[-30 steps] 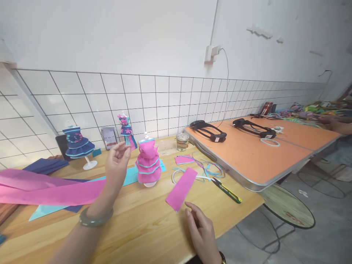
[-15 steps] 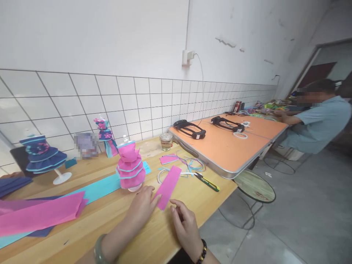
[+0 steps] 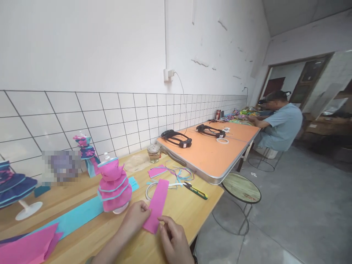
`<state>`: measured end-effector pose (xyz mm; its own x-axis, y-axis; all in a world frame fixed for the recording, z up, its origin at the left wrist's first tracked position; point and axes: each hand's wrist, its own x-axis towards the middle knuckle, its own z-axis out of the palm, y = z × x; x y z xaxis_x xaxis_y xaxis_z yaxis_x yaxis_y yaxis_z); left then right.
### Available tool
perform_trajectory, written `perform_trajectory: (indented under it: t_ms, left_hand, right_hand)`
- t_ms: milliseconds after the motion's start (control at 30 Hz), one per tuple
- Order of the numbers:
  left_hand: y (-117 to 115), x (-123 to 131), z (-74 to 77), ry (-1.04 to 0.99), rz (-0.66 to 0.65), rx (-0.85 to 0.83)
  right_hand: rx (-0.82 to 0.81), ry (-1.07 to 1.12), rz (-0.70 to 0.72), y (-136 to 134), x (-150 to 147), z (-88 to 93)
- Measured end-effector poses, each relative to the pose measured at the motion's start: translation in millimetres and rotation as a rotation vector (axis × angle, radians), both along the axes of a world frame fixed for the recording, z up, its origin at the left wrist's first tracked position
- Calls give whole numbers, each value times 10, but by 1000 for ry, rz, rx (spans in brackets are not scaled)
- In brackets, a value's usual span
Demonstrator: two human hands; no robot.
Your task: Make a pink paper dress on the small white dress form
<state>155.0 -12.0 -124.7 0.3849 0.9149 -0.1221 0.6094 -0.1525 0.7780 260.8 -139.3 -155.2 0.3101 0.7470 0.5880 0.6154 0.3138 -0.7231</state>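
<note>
A pink strip (image 3: 157, 205), of crepe paper or thin cloth, lies aslant on the wooden table before me. My left hand (image 3: 137, 217) is closed, thumb and finger pinching its left edge. At the lower right edge, my right hand (image 3: 173, 236) has curled fingers, with thumb and forefinger closed at the strip's border. Just left stands a small dress form in a tiered pink dress (image 3: 114, 183) with light blue trim. Beyond the strip are a white ring (image 3: 148, 192), thin coloured cords (image 3: 187, 172) and yellow-green thread snips (image 3: 195, 190).
Left are two more dressed forms, one in a navy dress (image 3: 13, 185), one smaller (image 3: 87, 152), plus a blue strip (image 3: 79, 216) and pink sheets (image 3: 30, 245). A glass cup (image 3: 153, 153) stands near the orange table (image 3: 198, 157) holding black headsets (image 3: 177, 139). A person (image 3: 283, 123) sits beyond; a stool (image 3: 242, 187) is right.
My left hand has gone from resting beside the strip to pinching its left edge. My right hand has moved in to its right edge. The view has turned rightward and up.
</note>
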Motion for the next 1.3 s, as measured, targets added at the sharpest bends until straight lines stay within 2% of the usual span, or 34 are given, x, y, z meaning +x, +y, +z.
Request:
perform_trajectory:
  t_ms: [267, 467, 667, 800, 900, 1000, 1067, 1167, 1233, 1300]
  left_hand:
    - [-137, -318, 86, -188, -13, -505]
    - [-234, -574, 237, -378, -12, -729]
    - [-342, -802, 368, -554, 36, -868]
    - [-378, -908, 398, -559, 18, -961]
    - [-381, -994, 389, -561, 20, -946]
    - [-349, -1115, 380, -553, 19, -876]
    - [-300, -1213, 385, -453, 46, -715]
    - [-218, -1343, 412, -230, 116, -350]
    - [-194, -1386, 435, -175, 115, -178]
    - [-216, -1378, 457, -187, 68, -82]
  right_hand:
    - [-104, 122, 41, -22, 16, -9]
    - [-59, 157, 25, 9, 21, -60]
    - [-61, -216, -32, 72, 9, -40]
    - [-58, -387, 27, 195, -9, 71]
    - [-35, -386, 137, 296, 24, 198]
    - [-98, -361, 236, 365, 82, 372]
    - [-188, -335, 288, 397, 121, 506]
    - [-336, -296, 399, 450, 166, 685]
    - [-441, -257, 487, 494, 184, 752]
    - [-554, -188, 560, 543, 188, 768]
